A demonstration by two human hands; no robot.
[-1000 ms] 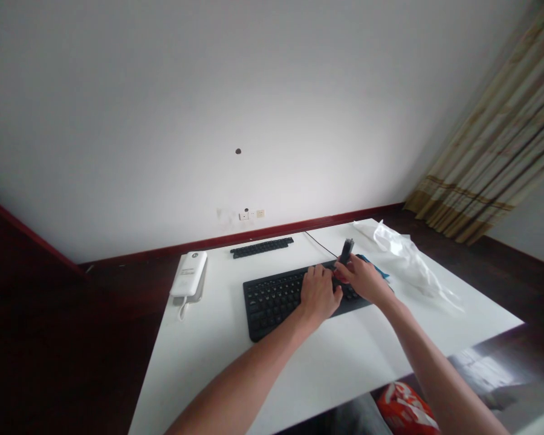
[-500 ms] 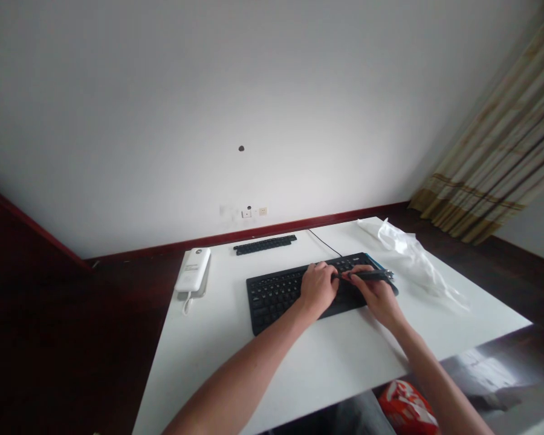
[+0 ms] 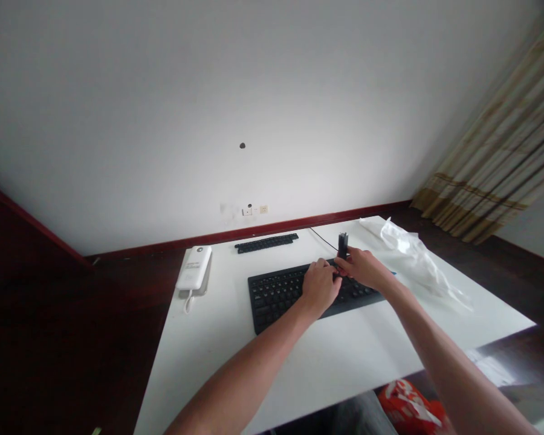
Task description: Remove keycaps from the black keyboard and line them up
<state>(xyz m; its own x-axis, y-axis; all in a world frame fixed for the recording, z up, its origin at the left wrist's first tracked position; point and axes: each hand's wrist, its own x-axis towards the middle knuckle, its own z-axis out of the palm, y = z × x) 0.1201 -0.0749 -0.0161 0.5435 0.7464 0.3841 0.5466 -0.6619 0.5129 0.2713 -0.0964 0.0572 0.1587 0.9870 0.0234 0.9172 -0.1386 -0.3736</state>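
Note:
A black keyboard lies on the white table, partly covered by my hands. My left hand rests on its middle, fingers bent and drawn together at the keys. Whatever those fingertips may pinch is hidden. Right beside it, my right hand is closed around a slim black tool. The tool stands upright over the keys, its narrow forked-looking end pointing up; its lower end is hidden by my fingers, so its exact kind does not show. Both hands' fingertips almost meet.
A block of loose black keycaps lies at the table's back. At the left edge sits a white power bank with a short cable. Crumpled clear plastic spreads over the right side. A thin black cable runs behind the keyboard.
My right hand has turned and risen, swinging the black tool from lying rightward to standing upright. My left hand has stayed nearly in place on the keyboard.

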